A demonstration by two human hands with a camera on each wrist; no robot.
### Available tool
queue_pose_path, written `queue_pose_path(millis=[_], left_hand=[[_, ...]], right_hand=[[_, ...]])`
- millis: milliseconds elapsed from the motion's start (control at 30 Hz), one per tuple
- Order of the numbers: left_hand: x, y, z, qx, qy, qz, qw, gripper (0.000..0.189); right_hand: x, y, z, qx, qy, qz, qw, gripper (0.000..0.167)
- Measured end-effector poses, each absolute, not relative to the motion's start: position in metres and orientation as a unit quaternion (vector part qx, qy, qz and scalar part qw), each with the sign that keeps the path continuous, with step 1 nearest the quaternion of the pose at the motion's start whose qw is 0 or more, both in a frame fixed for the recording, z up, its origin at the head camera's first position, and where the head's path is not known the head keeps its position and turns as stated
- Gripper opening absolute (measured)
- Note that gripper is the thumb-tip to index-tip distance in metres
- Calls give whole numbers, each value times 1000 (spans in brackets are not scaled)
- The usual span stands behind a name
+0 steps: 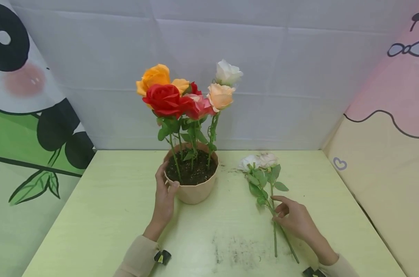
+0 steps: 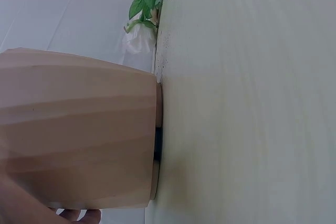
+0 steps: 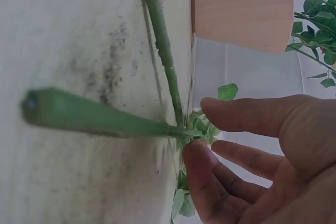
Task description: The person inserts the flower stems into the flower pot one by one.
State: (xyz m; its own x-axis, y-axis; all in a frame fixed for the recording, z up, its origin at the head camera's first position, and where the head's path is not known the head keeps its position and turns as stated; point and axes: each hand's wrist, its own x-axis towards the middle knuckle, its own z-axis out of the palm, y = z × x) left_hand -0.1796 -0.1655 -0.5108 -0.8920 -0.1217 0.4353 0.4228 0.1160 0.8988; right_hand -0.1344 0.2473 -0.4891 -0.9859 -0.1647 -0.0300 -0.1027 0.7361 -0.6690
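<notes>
My left hand [image 1: 166, 196] grips the left side of a tan flower pot [image 1: 195, 194], thumb at its near rim. The pot stands on the table, filled with dark soil [image 1: 197, 173]. Upright in it are artificial roses: a red rose [image 1: 164, 100], an orange rose [image 1: 155, 79], a pink rose [image 1: 199, 105], a peach rose [image 1: 220, 96] and a white rose [image 1: 228, 73] among them. To the right lie two pale roses with crossing green stems [image 1: 275, 234]. My right hand [image 1: 294, 219] is at these stems, thumb and index finger apart around them.
Dark soil crumbs [image 1: 235, 250] are scattered on the pale yellow table [image 1: 109, 215] near its front. A light cloth backdrop [image 1: 282, 77] rises behind the table. Cartoon-printed panels [image 1: 386, 154] flank both sides.
</notes>
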Motion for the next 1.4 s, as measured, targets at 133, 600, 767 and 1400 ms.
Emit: queue_pose_path(millis=[133, 600, 767, 1400], left_hand=[[-177, -165, -507, -99, -726, -651, 201, 70], [-181, -169, -516, -99, -726, -647, 211, 70], [-183, -170, -520, -111, -719, -651, 217, 70], [-184, -169, -520, -109, -723, -647, 218, 68]], right_hand=[[-132, 249, -493, -80, 933, -347, 55, 69], [-129, 250, -493, -84, 930, -353, 62, 59], [-128, 253, -481, -87, 930, -352, 57, 46], [-140, 218, -422, -170, 806, -561, -83, 29]])
